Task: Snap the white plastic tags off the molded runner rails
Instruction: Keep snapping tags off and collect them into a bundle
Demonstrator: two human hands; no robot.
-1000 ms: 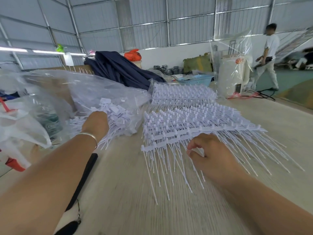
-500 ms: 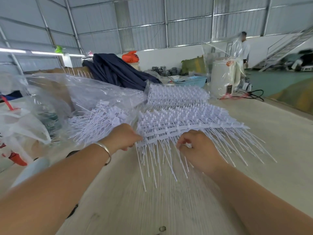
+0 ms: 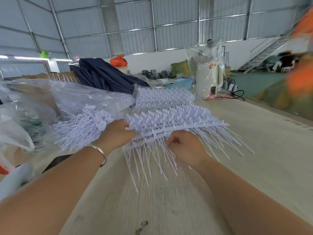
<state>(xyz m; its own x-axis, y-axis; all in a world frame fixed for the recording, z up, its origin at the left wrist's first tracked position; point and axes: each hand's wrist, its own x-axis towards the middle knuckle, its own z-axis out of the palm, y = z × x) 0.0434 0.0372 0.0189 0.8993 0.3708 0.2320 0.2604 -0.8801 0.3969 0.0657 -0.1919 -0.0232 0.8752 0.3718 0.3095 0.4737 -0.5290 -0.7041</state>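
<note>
A stack of white runner rails (image 3: 179,128) lies on the wooden table (image 3: 169,200), with long thin tag tails fanning toward me. My left hand (image 3: 118,133) grips the left end of the top rails. My right hand (image 3: 184,146) curls around the tag tails just below the front rail. A loose heap of detached white tags (image 3: 81,126) lies to the left, partly on clear plastic. More rails (image 3: 162,97) are stacked behind.
Crumpled clear plastic bags (image 3: 50,102) crowd the left side. A dark blue cloth (image 3: 105,75), a light blue basket (image 3: 179,83) and a wrapped white appliance (image 3: 208,78) stand at the back. A blurred orange shape (image 3: 301,65) is at the right edge.
My left hand came off the tag heap and moved right to grip the rail end. My right hand stayed at the front tails. The view shifted a little.
</note>
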